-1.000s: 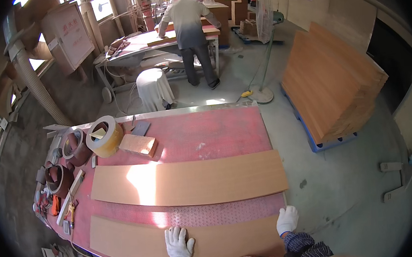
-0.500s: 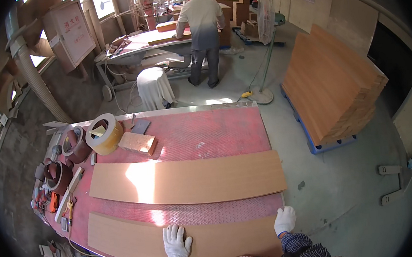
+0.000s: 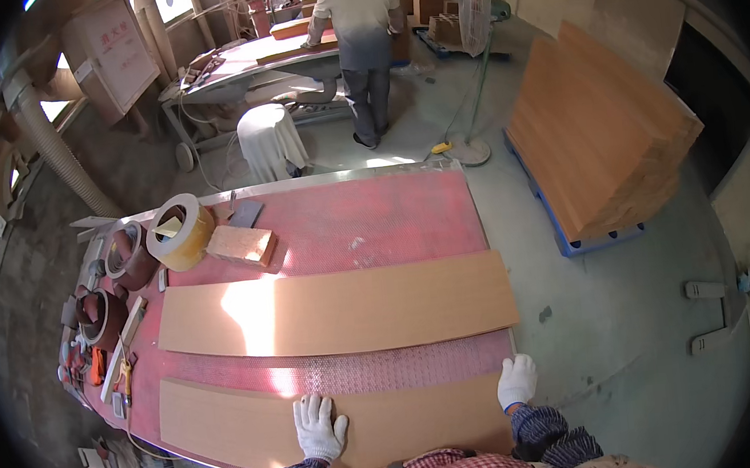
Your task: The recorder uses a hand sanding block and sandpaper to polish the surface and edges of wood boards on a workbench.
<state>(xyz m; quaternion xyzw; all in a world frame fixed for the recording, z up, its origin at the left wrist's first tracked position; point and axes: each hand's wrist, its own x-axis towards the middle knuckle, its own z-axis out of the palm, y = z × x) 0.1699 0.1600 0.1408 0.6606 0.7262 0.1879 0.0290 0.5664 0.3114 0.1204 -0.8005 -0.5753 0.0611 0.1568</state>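
A: What is taking up the most room here?

B: The red surface (image 3: 365,226) is carrying everything, and its metal far rim is running clear of things. To its right the concrete floor (image 3: 614,320) is lying open up to a stack of wooden boards (image 3: 599,143) sitting on a blue pallet.

A: And on the surface itself?

B: Two long panels are lying flat, side by side with a strip of red between them. The far panel (image 3: 337,309) is reaching almost to the right edge. The near panel (image 3: 258,422) is lying along the near edge, right in front of the person.

A: What are the hands doing?

B: Both are wearing white gloves. The left hand (image 3: 319,428) is pressing flat on the near panel with fingers spread. The right hand (image 3: 517,380) is resting at that panel's right end, fingers together and curling over its corner.

A: Any containers?

B: None that I can make out. At the far left a large roll of tape (image 3: 180,231) is standing beside a small wooden block (image 3: 240,245), with darker rolls (image 3: 127,254) crowding the left edge. A person (image 3: 362,39) is standing at another bench, well apart.
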